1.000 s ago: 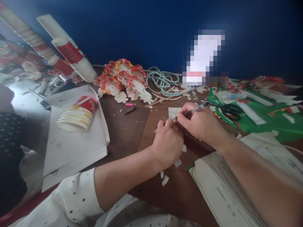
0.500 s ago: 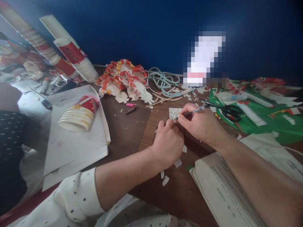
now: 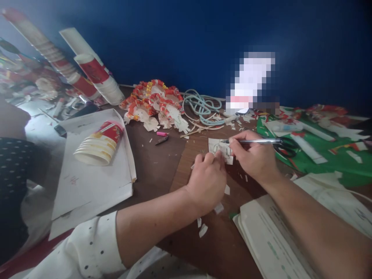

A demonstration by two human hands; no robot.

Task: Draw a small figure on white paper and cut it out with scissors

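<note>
At nine o'clock a nested stack of waxy red-and-cream paper cups lies on its side on a creased white sheet. At centre the left hand, fingers curled together, pins a small pale paper cut-out to the brown table. Touching at its three o'clock, the right hand pinches a slim clear-barrelled pen, tip on the paper.

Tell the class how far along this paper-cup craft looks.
Done: a heap of cut cup shapes by the wall. In hand: the right hand pens a paper piece that the left hand steadies. Left: uncut stacked cups lie nearby.
</note>
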